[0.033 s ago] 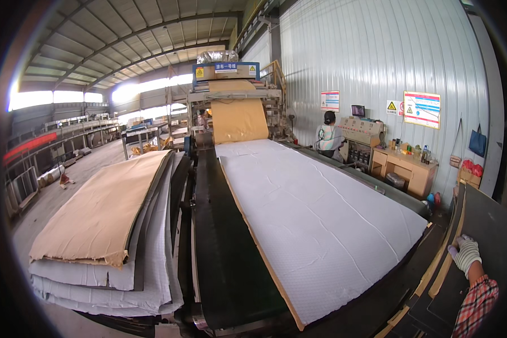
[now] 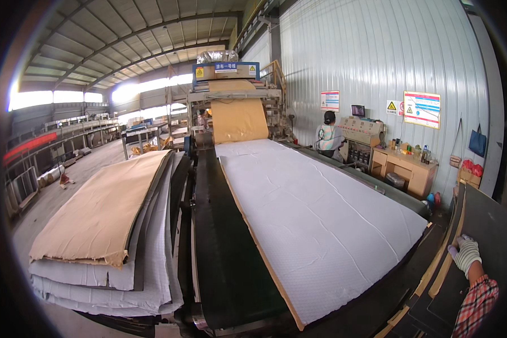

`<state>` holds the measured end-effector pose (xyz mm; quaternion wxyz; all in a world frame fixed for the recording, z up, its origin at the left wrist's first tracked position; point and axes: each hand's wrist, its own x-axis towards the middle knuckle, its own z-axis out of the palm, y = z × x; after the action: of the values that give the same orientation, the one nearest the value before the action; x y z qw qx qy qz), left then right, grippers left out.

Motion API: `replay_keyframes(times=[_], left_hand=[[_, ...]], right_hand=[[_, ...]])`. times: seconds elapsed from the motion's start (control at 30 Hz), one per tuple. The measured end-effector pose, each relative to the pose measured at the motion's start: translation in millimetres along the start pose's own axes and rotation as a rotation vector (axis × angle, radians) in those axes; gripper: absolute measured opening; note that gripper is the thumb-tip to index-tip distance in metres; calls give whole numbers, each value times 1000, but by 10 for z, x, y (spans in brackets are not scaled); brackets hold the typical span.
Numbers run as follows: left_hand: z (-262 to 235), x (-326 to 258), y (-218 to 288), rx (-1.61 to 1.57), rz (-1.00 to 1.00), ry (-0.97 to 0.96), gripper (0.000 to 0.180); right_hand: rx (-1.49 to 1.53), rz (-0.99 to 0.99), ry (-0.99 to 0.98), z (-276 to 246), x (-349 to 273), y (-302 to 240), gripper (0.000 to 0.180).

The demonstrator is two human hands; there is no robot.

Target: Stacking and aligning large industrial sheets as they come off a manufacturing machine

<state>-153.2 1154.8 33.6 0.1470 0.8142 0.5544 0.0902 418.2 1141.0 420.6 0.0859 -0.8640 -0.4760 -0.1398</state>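
My right hand (image 2: 465,252), in a pale glove with a striped cuff and a plaid sleeve above it, is at the lower right. Its fingers curl over the tan-edged side of a black sheet (image 2: 492,225), which lies among several stacked ones. My left hand is out of view. Across the middle, a long white quilted sheet (image 2: 321,219) with creases lies on a dark conveyor belt (image 2: 225,253). A strip of tan backing shows along its left edge. At its far end, a tan web (image 2: 239,121) comes down from a machine (image 2: 231,93).
On the left is a stack of sheets (image 2: 95,214), tan on top and white below. A person (image 2: 327,135) is by a control panel (image 2: 360,132) at the right wall. Nearer stands a wooden desk (image 2: 402,166) with bottles. A blue bag (image 2: 477,142) hangs on the wall.
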Motion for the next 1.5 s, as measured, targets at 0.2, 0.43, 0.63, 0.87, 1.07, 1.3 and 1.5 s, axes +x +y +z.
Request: replay_keyframes(times=[0.2, 0.43, 0.63, 0.87, 1.07, 1.3, 1.5], left_hand=[[-56, -7, 33, -6, 11, 17, 36], [-61, -9, 38, 7, 19, 52, 35], [8, 8, 0, 12, 32, 86, 38], [-104, 7, 53, 23, 4, -13, 40], [-22, -32, -16, 12, -11, -12, 41], [-45, 3, -9, -11, -18, -51, 42], [-31, 1, -21, 1, -53, -100, 45]], right_hand=[[-4, -12, 27, 39, 11, 39, 47], [-4, -5, -11, -6, 2, -5, 47], [-29, -5, -3, -26, 14, -21, 48], [-31, 16, -35, -80, -31, -54, 49], [-32, 13, -23, -59, -37, -58, 49], [-37, 14, -22, -55, -26, -41, 49], [-32, 12, -35, -89, -37, -78, 49]])
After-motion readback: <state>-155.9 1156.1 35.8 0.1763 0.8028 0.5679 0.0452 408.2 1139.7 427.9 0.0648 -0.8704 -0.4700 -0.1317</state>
